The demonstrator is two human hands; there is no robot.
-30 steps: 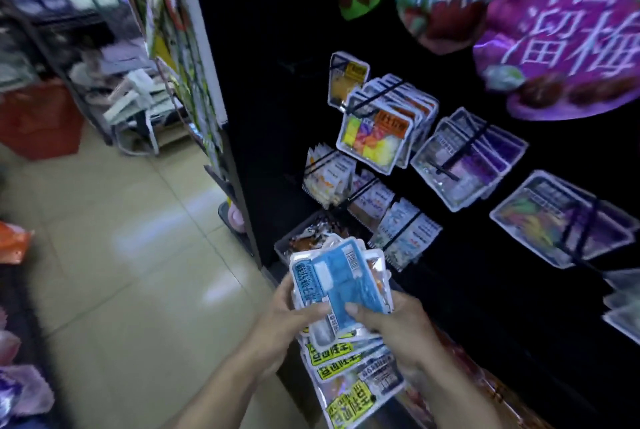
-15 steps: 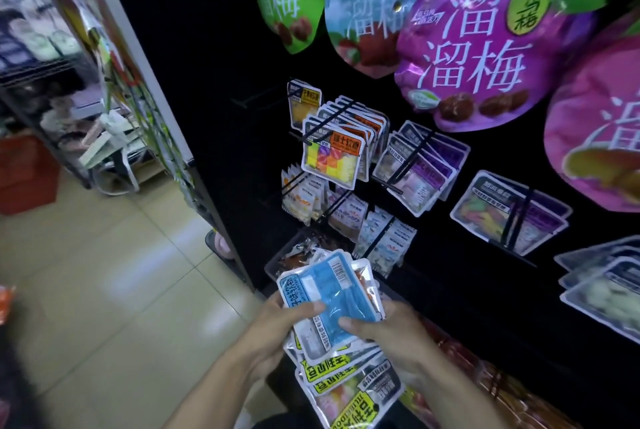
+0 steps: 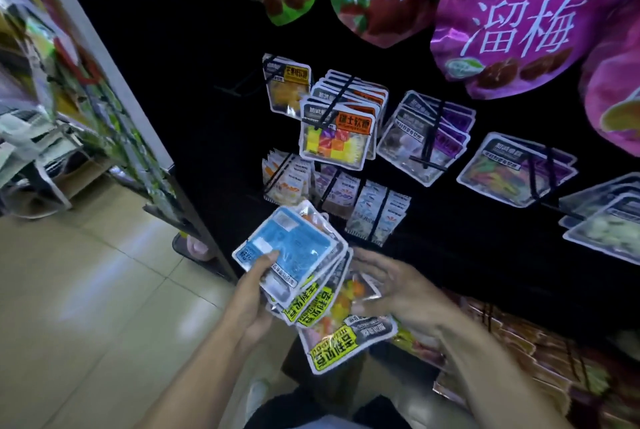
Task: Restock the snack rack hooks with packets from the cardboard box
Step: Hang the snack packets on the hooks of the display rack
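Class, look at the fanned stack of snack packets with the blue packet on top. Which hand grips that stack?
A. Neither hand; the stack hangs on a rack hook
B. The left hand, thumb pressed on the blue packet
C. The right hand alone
B: the left hand grips the fanned stack of snack packets, its thumb on the blue top packet, while the right hand is beside the stack with fingers spread, reaching towards a lower packet.

A beige tiled floor (image 3: 86, 290) fills the lower left. At its far edge, upper left, stands a blurred wire shelf (image 3: 31, 137) of goods. A grey upright post (image 3: 104, 58) slants down across the floor's right edge. A white shoe (image 3: 258, 394) rests on the floor at the bottom.
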